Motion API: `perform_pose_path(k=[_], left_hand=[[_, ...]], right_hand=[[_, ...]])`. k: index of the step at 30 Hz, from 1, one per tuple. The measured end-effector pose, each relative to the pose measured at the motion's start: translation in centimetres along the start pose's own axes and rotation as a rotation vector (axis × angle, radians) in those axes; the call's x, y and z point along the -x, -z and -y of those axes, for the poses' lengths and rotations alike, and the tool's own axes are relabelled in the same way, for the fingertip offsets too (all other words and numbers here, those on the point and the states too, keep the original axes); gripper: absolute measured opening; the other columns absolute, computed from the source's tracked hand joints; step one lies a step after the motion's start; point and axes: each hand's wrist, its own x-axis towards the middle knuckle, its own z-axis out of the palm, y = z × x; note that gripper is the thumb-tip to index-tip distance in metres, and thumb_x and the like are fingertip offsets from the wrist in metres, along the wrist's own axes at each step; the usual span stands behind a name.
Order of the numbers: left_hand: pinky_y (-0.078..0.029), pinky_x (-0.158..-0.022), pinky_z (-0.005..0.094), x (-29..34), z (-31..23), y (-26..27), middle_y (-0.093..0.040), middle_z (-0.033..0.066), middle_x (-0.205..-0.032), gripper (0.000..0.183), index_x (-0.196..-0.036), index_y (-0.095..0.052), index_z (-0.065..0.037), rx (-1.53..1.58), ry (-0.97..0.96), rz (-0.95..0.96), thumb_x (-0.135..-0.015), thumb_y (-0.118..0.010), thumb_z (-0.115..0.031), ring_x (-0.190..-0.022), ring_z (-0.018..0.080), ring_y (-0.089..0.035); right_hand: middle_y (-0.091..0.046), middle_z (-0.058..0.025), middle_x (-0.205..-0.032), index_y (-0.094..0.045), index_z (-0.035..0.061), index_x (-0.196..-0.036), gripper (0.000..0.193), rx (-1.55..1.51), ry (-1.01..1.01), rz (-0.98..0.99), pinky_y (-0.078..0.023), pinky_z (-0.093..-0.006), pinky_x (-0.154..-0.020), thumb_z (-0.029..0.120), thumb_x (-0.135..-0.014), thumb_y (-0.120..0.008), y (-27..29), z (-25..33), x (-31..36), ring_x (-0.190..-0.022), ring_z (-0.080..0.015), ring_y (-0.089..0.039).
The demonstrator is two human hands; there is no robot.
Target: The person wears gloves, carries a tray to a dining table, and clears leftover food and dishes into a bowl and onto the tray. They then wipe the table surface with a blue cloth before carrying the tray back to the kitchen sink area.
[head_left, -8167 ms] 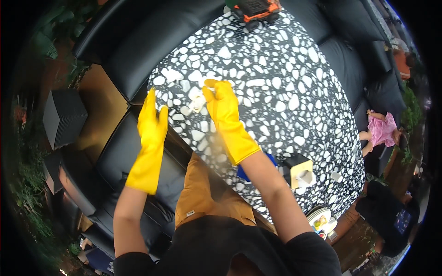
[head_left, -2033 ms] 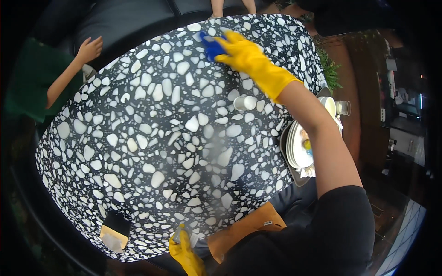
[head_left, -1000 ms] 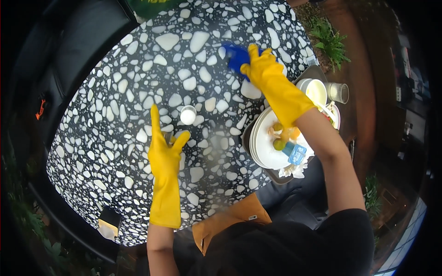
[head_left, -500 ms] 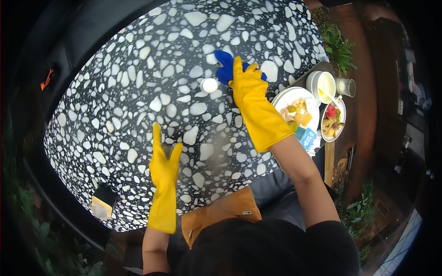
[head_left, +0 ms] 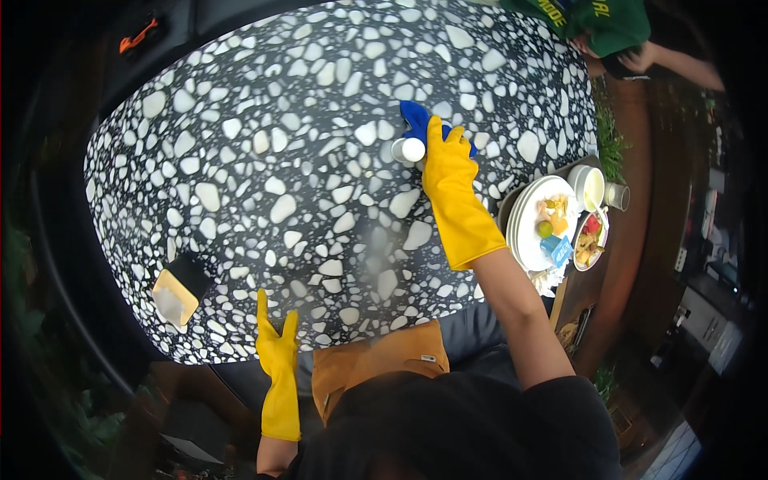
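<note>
Right hand (head_left: pixel 450 166), in a yellow glove, is closed over the blue cloth (head_left: pixel 414 117) and holds it against the speckled table (head_left: pixel 240 232); the cloth lies on the far part of the top, right of middle, one corner free beyond the fingertips; the underside of the grip is hidden. The white cup (head_left: pixel 410 150) stands just beside the cloth, on its left; whether it touches the cloth or glove, I cannot tell.

Left hand (head_left: pixel 277 348), likewise gloved, is over the near edge; index finger and thumb are apart; the palm is hidden, so whether it holds anything cannot be told.

At right, the tray (head_left: pixel 506 210) bears stacked plates (head_left: pixel 525 248) with food scraps on top, and a white bowl (head_left: pixel 589 188); the tissue box (head_left: pixel 177 298) is at the near left, well apart from the cloth; another person's hand (head_left: pixel 638 60) is near the far right corner.

Step in hand, in my judgement: wiping the table; the next move appears to call for flat, even pressure and a path around the cup, or the cup lifted aside first; a careless leftward stroke could knock it over.
</note>
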Motion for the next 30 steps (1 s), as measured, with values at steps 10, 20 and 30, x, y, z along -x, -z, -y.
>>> perform_pose_path(k=[10,20,30], left_hand=[[-0.042,-0.050,0.0215,-4.5,9.2,9.4,-0.063,0.0038,-0.075,0.065,-0.148,-0.047,-0.021,0.348,0.082,-0.027,-0.088,-0.073,-0.013,-0.054,0.0079,-0.048],[-0.035,-0.042,0.0208,-8.4,11.7,15.9,-0.063,0.0043,-0.073,0.065,-0.151,-0.040,-0.017,0.484,0.218,0.001,-0.093,-0.069,-0.021,-0.049,0.0082,-0.048],[-0.036,-0.040,0.0210,-11.7,11.8,16.8,-0.066,0.0070,-0.077,0.060,-0.147,-0.043,-0.010,0.709,0.174,0.063,-0.094,-0.067,-0.027,-0.048,0.0094,-0.051]], right_hand=[[-0.031,-0.0320,-0.150,-0.026,0.0126,-0.153,0.083,-0.100,-0.057,-0.020,-0.046,-0.0580,-0.095,0.033,-0.086,-0.070,-0.7,14.2,6.5,-0.132,-0.0501,-0.040],[-0.031,-0.0326,-0.151,-0.030,0.0113,-0.153,0.082,-0.145,0.105,-0.042,-0.044,-0.0567,-0.098,0.041,-0.086,-0.068,-2.2,28.2,12.3,-0.130,-0.0509,-0.040],[-0.029,-0.0345,-0.151,-0.032,0.0105,-0.150,0.084,-0.228,0.239,-0.001,-0.047,-0.0552,-0.095,0.033,-0.082,-0.076,-1.8,40.0,16.7,-0.129,-0.0475,-0.042]])
